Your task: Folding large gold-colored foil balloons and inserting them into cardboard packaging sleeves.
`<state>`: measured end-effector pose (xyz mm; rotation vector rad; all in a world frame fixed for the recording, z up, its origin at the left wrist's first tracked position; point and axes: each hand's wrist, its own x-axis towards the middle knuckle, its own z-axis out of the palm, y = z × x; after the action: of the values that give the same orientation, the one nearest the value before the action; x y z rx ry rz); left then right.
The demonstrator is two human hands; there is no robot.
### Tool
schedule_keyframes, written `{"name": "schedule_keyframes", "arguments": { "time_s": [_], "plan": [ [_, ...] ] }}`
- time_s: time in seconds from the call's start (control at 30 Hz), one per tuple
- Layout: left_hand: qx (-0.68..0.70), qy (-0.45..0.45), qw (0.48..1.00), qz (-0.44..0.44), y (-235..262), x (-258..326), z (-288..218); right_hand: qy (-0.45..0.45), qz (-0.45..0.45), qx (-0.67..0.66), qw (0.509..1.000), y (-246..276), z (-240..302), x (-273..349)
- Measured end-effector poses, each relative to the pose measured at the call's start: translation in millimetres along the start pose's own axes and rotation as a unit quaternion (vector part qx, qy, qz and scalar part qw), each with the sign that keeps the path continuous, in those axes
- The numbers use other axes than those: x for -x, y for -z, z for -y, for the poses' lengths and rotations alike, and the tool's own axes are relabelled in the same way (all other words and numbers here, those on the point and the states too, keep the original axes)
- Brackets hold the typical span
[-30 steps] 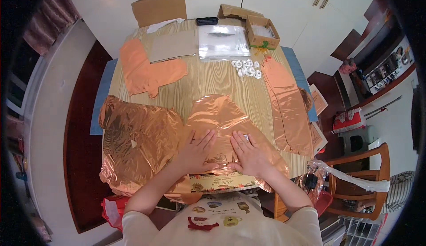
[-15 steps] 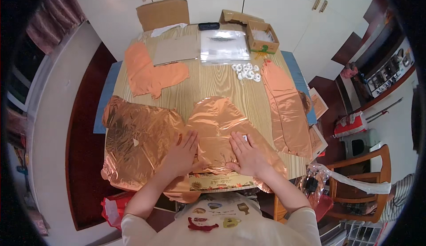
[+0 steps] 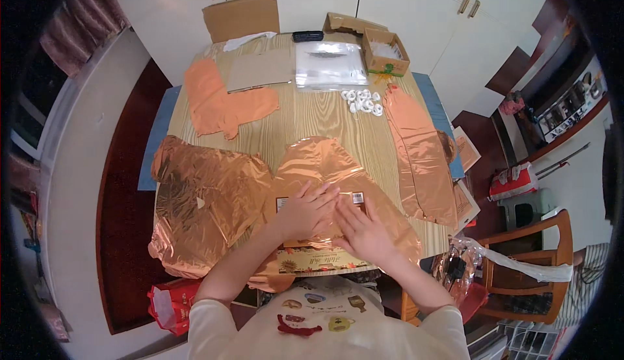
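Both of my hands press flat on a flattened copper foil balloon (image 3: 325, 165) near the front edge of the wooden table (image 3: 312, 116). My left hand (image 3: 305, 209) and my right hand (image 3: 361, 230) lie side by side, fingers spread, fingertips almost meeting. Under the balloon a printed card (image 3: 312, 261) sticks out at the table's front edge. A larger crumpled copper foil balloon (image 3: 201, 197) lies just left of my hands.
A long copper foil piece (image 3: 419, 155) lies along the right side, a matte orange piece (image 3: 224, 103) at back left. Small white rings (image 3: 363, 100), a clear plastic bag (image 3: 328, 64), grey card (image 3: 260, 71) and cardboard boxes (image 3: 385, 51) sit at the back. A wooden chair (image 3: 526, 269) stands right.
My two hands have slid inward across the foil, from apart to nearly touching at the middle of the balloon.
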<state>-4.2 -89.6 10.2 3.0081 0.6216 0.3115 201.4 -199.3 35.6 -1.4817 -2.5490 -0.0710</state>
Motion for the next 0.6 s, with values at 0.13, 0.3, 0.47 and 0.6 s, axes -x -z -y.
{"name": "schedule_keyframes", "arguments": {
  "time_s": [0.13, 0.3, 0.47, 0.6],
  "plan": [
    [0.021, 0.007, 1.000, -0.005, 3.0, -0.9, -2.7, 0.072, -0.063, -0.065, 0.993, 20.7, 34.5, 20.1],
    [0.016, 0.001, 1.000, 0.004, 3.9, -2.3, -2.8, 0.151, -0.098, -0.031, 0.983, 6.8, 44.1, 29.6],
    [0.023, 0.002, 1.000, 0.011, 6.1, -3.9, -2.0, 0.213, -0.067, 0.015, 0.975, 10.0, 52.9, 35.7],
    [0.027, -0.002, 1.000, 0.009, 3.5, -3.7, -0.9, 0.215, -0.105, 0.013, 0.971, 42.8, 57.1, 39.1]
  ]
}}
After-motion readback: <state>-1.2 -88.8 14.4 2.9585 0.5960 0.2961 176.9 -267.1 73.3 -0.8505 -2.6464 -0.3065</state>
